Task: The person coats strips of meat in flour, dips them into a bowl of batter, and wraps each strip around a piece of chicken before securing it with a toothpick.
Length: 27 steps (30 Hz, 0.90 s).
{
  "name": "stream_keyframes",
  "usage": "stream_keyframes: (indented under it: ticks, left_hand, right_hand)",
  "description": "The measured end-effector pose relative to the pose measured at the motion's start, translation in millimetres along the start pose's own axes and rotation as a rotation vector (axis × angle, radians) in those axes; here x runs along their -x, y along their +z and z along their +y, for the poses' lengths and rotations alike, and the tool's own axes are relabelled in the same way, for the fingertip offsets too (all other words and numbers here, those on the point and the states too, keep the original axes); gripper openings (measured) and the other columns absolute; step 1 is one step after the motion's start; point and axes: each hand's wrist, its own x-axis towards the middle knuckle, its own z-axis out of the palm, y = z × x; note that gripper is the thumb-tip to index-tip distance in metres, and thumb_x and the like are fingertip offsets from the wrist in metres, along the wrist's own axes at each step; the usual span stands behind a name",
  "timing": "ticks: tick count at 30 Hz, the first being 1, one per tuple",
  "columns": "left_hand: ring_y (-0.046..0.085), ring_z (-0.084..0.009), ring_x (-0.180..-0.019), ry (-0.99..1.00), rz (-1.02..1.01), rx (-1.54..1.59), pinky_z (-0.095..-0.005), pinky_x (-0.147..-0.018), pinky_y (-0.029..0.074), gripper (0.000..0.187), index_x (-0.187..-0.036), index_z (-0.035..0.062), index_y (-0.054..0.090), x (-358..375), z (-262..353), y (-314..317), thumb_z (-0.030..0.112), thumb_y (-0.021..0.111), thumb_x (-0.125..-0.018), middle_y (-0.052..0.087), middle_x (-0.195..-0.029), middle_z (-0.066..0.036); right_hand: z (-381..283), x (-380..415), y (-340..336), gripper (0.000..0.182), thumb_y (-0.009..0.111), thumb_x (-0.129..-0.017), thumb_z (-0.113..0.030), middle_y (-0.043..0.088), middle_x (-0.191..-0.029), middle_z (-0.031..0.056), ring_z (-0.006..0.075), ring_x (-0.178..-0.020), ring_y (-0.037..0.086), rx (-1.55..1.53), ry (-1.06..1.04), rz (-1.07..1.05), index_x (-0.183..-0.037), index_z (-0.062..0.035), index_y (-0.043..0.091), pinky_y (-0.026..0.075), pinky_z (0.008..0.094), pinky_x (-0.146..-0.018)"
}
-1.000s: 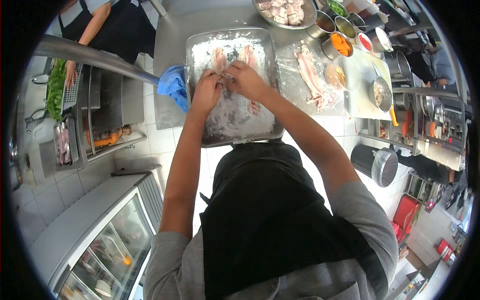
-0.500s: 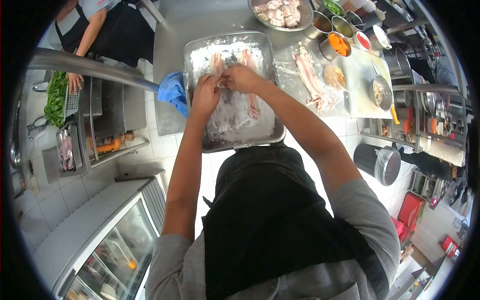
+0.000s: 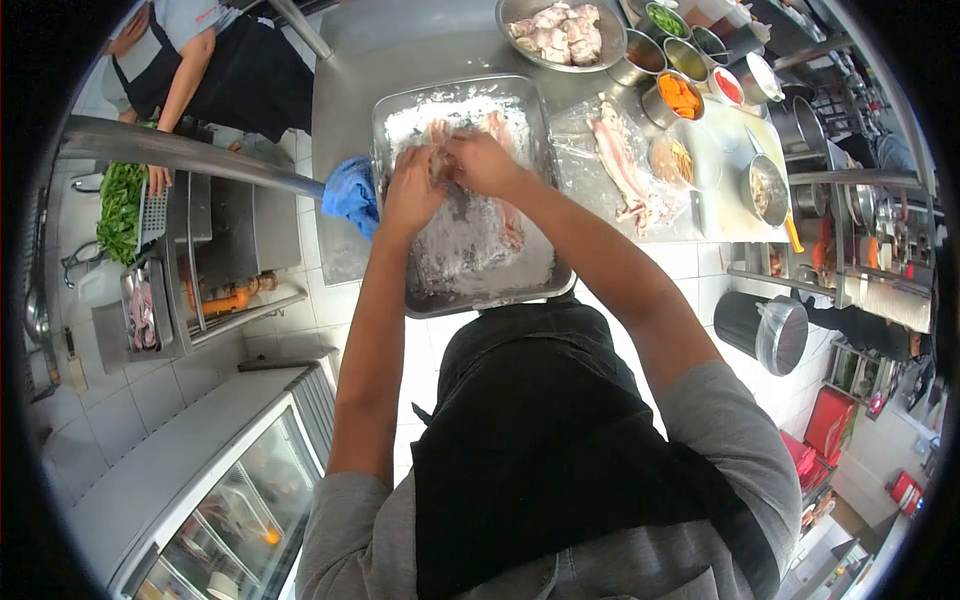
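A metal tray point(image 3: 560, 262) coated in white powder lies in front of me, with powdered strips of meat point(image 3: 510, 226) inside. Over its upper middle, my left hand point(image 3: 417, 185) has its fingers bent inward around something pale that I cannot make out. My right hand point(image 3: 484, 162) meets it there, fingers closed and pointing left. Both hands cover part of the meat beneath them. To the right of the tray, more raw meat strips point(image 3: 622, 170) rest on clear plastic.
A bowl of meat pieces point(image 3: 568, 38) stands behind the tray, with carrots point(image 3: 679, 97) and several metal containers to its right. A blue cloth point(image 3: 350, 196) lies left of the tray. At far left, a co-worker's hand point(image 3: 158, 180) is beside green leaves point(image 3: 121, 212).
The view has shifted slightly, so the scene sits a little lower. My hands stay together over the tray, with the fingers slightly rearranged. The co-worker's other hand now shows at their chest.
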Motion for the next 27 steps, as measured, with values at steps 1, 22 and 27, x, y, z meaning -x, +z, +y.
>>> stream_keyframes:
  ticks: [1,22,27]
  left_hand:
    - [0.057,-0.0428,-0.105,0.004,-0.016,0.034,-0.0476,-0.094,0.045,0.033,-0.109,-0.0028,0.062,0,0,-1,0.002,0.062,-0.077,0.059,-0.109,-0.024]
    - [0.054,-0.0416,-0.115,-0.037,-0.182,-0.059,-0.0469,-0.099,0.046,0.04,-0.118,0.0016,0.064,-42,-14,-12,0.005,0.065,-0.077,0.06,-0.117,-0.022]
    - [0.054,-0.0409,-0.116,-0.049,-0.227,-0.061,-0.0468,-0.1,0.046,0.041,-0.118,0.0028,0.065,-54,-28,-4,0.004,0.062,-0.077,0.059,-0.12,-0.022]
  right_hand:
    - [4,-5,0,0.028,0.07,-0.07,-0.011,0.066,-0.089,0.0153,0.0355,-0.099,0.062,-0.013,0.046,-0.063,-0.097,-0.004,0.067,0.05,0.0448,-0.087]
    - [22,-25,-9,0.036,0.076,-0.07,-0.014,0.063,-0.113,0.0137,0.0342,-0.11,0.058,-0.052,-0.004,-0.003,-0.104,-0.0069,0.069,0.046,0.044,-0.098]
    - [10,-27,-21,0.036,0.076,-0.069,-0.014,0.062,-0.115,0.0135,0.0341,-0.112,0.056,0.001,0.031,0.053,-0.104,-0.0076,0.067,0.046,0.0449,-0.097]
